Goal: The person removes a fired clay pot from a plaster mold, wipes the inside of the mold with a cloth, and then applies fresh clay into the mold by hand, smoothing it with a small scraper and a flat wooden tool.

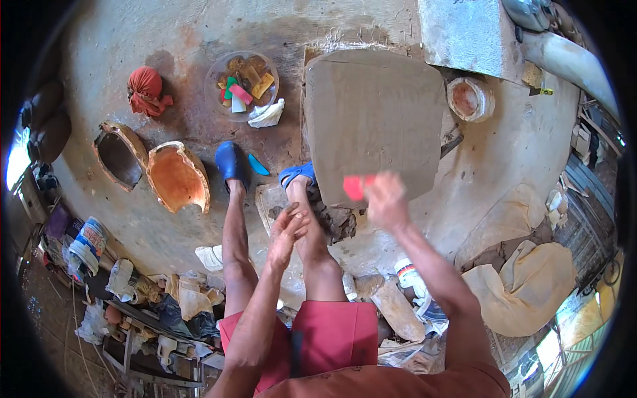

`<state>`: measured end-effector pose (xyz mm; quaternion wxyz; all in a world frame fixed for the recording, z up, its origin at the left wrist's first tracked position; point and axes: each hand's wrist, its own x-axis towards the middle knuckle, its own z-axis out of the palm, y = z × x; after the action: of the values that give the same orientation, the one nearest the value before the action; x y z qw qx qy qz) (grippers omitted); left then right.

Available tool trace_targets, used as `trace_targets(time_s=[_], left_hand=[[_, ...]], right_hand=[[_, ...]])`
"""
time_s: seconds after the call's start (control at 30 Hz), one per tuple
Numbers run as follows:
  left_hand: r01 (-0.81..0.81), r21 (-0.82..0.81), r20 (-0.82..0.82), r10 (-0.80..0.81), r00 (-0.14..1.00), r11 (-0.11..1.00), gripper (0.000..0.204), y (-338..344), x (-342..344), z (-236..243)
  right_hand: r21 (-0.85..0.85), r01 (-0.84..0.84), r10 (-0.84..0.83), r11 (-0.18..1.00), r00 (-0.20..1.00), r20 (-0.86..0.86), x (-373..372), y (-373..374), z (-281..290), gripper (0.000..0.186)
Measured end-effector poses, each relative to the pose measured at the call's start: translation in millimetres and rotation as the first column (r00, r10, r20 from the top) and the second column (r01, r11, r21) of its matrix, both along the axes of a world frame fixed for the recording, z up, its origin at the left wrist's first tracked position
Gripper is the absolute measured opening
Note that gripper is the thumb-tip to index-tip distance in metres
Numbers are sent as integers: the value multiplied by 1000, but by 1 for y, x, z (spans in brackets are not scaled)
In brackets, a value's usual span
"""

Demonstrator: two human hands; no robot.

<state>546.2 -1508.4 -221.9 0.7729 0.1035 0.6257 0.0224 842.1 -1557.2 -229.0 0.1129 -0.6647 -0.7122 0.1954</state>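
Note:
A broad slab of smooth grey-brown clay [375, 119] lies in front of me, slightly to the right. Over its near edge, my right hand [388, 201] is closed around a small red scraper [353, 188]; motion blurs the hand a little. My left hand [286, 232] hovers above my right shin with loosely curled, parted fingers and nothing visible in it. Below the slab's near left corner sits a heap of dark clay scraps [337, 223]. A blue curved scraper [257, 165] rests on the floor between my blue clogs [230, 161].
Beyond my feet stands a clear bowl [210, 86] with coloured scrapers and sponge pieces, a white cloth [267, 114] at its rim. Leftward are a red cloth bundle [145, 89] and two hollow mould halves [178, 174]. A round mould [470, 99] is right of the slab; sacks [521, 288] lie nearer.

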Motion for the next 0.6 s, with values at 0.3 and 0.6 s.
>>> trace_targets(time_s=[0.3, 0.6], left_hand=[[26, 21, -95, -23, 995, 999, 62, -2, -11, 2], [59, 32, -64, -57, 996, 998, 59, -4, -5, 18]], right_hand=[[90, 34, -33, 995, 999, -3, 80, 113, -31, 26], [-27, 53, -54, 998, 998, -42, 40, -49, 10, 27]])
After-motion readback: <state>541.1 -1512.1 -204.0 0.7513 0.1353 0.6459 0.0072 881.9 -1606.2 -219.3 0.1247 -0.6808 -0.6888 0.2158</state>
